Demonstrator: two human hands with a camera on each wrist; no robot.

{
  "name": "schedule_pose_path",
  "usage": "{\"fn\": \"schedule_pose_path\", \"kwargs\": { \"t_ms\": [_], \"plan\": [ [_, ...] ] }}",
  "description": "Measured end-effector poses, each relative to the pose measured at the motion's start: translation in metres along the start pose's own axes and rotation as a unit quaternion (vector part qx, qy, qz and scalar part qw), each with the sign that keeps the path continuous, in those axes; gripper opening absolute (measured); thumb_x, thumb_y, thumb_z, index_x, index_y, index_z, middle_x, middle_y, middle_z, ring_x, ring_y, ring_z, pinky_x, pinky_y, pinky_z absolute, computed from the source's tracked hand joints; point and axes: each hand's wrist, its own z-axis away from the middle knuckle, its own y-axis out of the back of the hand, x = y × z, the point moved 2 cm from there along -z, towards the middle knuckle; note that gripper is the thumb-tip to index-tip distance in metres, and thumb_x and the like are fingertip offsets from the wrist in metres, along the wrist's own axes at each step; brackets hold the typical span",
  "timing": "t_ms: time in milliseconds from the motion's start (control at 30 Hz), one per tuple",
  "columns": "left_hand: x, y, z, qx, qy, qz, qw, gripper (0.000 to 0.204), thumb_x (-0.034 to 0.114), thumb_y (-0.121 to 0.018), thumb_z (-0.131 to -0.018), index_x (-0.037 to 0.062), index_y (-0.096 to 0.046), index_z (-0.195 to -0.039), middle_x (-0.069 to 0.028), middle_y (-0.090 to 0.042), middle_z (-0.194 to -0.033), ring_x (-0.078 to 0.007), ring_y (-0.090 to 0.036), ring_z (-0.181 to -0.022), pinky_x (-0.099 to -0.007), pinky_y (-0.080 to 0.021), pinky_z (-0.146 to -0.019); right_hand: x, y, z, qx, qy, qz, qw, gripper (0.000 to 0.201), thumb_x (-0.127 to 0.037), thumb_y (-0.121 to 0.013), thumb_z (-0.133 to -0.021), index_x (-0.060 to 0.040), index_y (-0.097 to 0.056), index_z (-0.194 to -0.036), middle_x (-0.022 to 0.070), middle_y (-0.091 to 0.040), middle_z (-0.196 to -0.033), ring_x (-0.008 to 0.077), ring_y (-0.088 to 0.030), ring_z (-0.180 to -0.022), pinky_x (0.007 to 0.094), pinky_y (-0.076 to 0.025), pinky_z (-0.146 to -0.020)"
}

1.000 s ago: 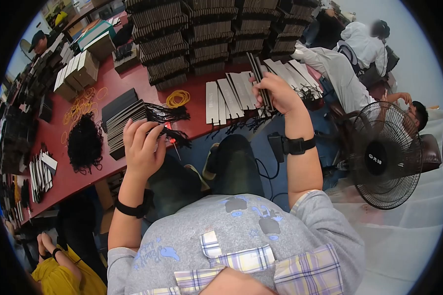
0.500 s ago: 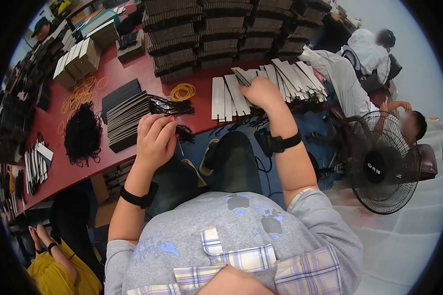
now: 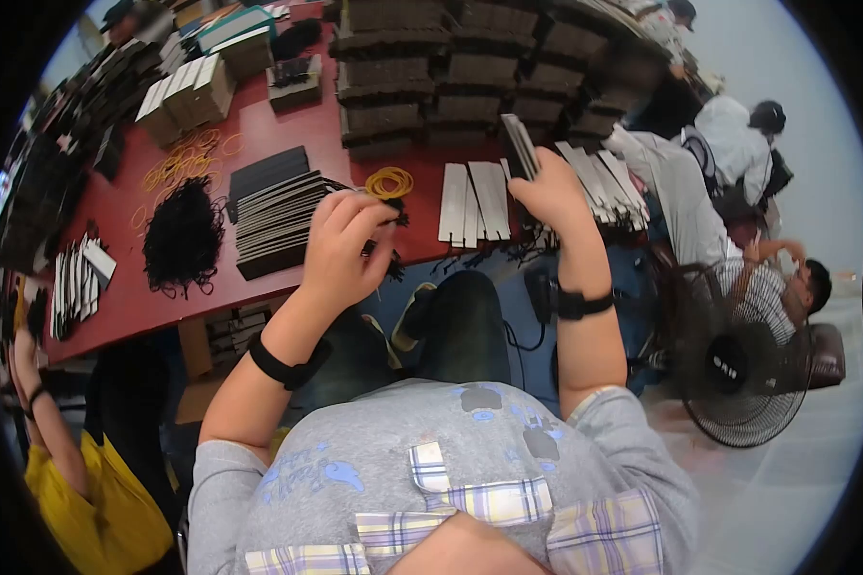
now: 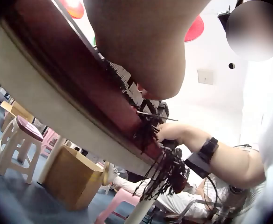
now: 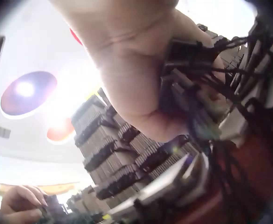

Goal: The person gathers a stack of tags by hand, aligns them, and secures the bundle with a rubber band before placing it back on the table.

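My right hand (image 3: 551, 192) grips a small bundle of long, flat tags (image 3: 521, 146) upright over the table's front edge. In the right wrist view, black cords (image 5: 241, 70) trail from the bundle beside the palm. Pale tags (image 3: 475, 203) with dark cords lie in rows on both sides of this hand. My left hand (image 3: 345, 244) hovers at the right end of a fanned stack of dark-edged tags (image 3: 278, 225). Its fingers are bent, with the thumb apart from them. A thin metal rod (image 4: 157, 116) juts from the table edge below it in the left wrist view.
Tall piles of bundled tags (image 3: 431, 81) stand behind the work area. Yellow rubber bands (image 3: 389, 182) and a heap of black cords (image 3: 184, 235) lie on the red table (image 3: 129, 287). A fan (image 3: 743, 369) stands at the right. Other people sit around.
My right hand dipped to the pale tags, then rose again with the bundle upright. My left hand shifted right along the tag stack. The head view has swung slightly left.
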Motion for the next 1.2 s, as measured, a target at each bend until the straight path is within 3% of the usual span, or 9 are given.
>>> {"fn": "schedule_pose_path", "kwargs": {
  "t_ms": [100,200,500,633,733,867,1067,1167,1200],
  "plan": [
    [0.008,-0.019,-0.022,-0.05,0.279,0.334,0.899,0.026,0.015,-0.063,-0.088,0.0011,-0.06,-0.11,-0.0099,-0.062,-0.102,-0.0221,-0.058,-0.099,-0.0331,-0.045,-0.089,-0.026,-0.003,0.031,-0.008,0.067,-0.221,0.973,0.032,-0.016,-0.063,-0.074,0.0019,-0.06,-0.1,0.0209,-0.065,-0.086,0.0336,-0.065,-0.083,0.0377,-0.05,-0.076],
    [0.029,-0.027,-0.046,-0.128,0.376,0.479,0.783,0.04,0.031,-0.048,-0.1,0.0024,-0.048,-0.129,-0.0047,-0.061,-0.111,-0.0104,-0.057,-0.099,-0.0259,-0.047,-0.079,-0.059,-0.016,0.061,-0.057,0.161,-0.273,0.947,0.033,-0.011,-0.059,-0.08,0.0015,-0.057,-0.111,0.0167,-0.066,-0.091,0.0281,-0.064,-0.082,0.0358,-0.049,-0.075],
    [0.016,-0.034,-0.041,-0.061,0.351,0.735,0.577,0.029,0.03,-0.037,-0.103,0.0087,-0.047,-0.12,-0.0085,-0.055,-0.122,-0.0215,-0.055,-0.109,-0.0412,-0.048,-0.092,-0.052,-0.046,0.069,-0.208,0.093,-0.586,0.778,0.045,-0.028,-0.06,-0.093,-0.0017,-0.049,-0.127,0.0041,-0.06,-0.096,0.0051,-0.054,-0.068,0.0186,-0.042,-0.05],
    [0.009,-0.041,-0.037,-0.069,0.347,0.694,0.627,0.032,0.033,-0.038,-0.102,0.0124,-0.043,-0.126,-0.0092,-0.049,-0.131,-0.0263,-0.052,-0.117,-0.0461,-0.045,-0.095,-0.059,-0.053,0.067,-0.233,0.079,-0.513,0.823,0.053,-0.024,-0.068,-0.088,0.0002,-0.045,-0.129,0.0048,-0.059,-0.102,0.0081,-0.06,-0.075,0.0215,-0.05,-0.059],
    [0.018,-0.047,-0.036,-0.029,0.401,0.717,0.57,0.039,0.03,-0.045,-0.1,0.0079,-0.039,-0.132,-0.0115,-0.048,-0.135,-0.0255,-0.051,-0.119,-0.0406,-0.044,-0.098,-0.051,-0.079,0.049,-0.142,0.147,-0.458,0.865,0.048,-0.017,-0.071,-0.083,0.0016,-0.048,-0.121,0.0068,-0.061,-0.096,0.0131,-0.063,-0.076,0.027,-0.053,-0.068],
    [0.022,-0.044,-0.046,-0.102,0.311,0.54,0.775,0.047,0.015,-0.059,-0.093,-0.001,-0.04,-0.133,-0.0155,-0.05,-0.135,-0.0194,-0.052,-0.117,-0.0355,-0.045,-0.097,-0.049,-0.085,0.044,-0.151,0.174,-0.445,0.866,0.043,-0.015,-0.072,-0.081,0.0021,-0.05,-0.114,0.0092,-0.063,-0.092,0.0157,-0.062,-0.076,0.0296,-0.053,-0.071],
    [0.003,-0.051,-0.044,-0.133,0.309,0.484,0.808,0.037,0.007,-0.07,-0.085,-0.001,-0.056,-0.118,-0.0093,-0.062,-0.117,-0.0139,-0.059,-0.104,-0.0288,-0.048,-0.09,-0.048,-0.06,0.038,-0.24,0.237,-0.369,0.866,0.044,-0.015,-0.072,-0.078,0.0027,-0.054,-0.114,0.0159,-0.062,-0.109,0.0234,-0.064,-0.097,0.0333,-0.052,-0.083],
    [0.0,-0.048,-0.043,-0.145,0.319,0.457,0.818,0.037,0.005,-0.07,-0.084,-0.0009,-0.057,-0.118,-0.0087,-0.063,-0.117,-0.014,-0.058,-0.108,-0.0293,-0.047,-0.094,-0.017,-0.039,0.035,0.047,0.261,-0.187,0.946,0.056,-0.009,-0.07,-0.078,-0.0009,-0.049,-0.13,0.0139,-0.056,-0.122,0.0261,-0.055,-0.113,0.037,-0.044,-0.096],
    [0.0,-0.047,-0.042,-0.15,0.333,0.449,0.816,0.037,0.004,-0.07,-0.084,-0.0009,-0.057,-0.118,-0.0084,-0.063,-0.117,-0.0138,-0.058,-0.108,-0.0296,-0.047,-0.094,-0.026,-0.024,0.038,0.047,0.28,-0.238,0.929,0.061,-0.01,-0.07,-0.078,-0.0035,-0.048,-0.135,0.014,-0.051,-0.133,0.0268,-0.05,-0.122,0.0383,-0.041,-0.1]
  ]
}}
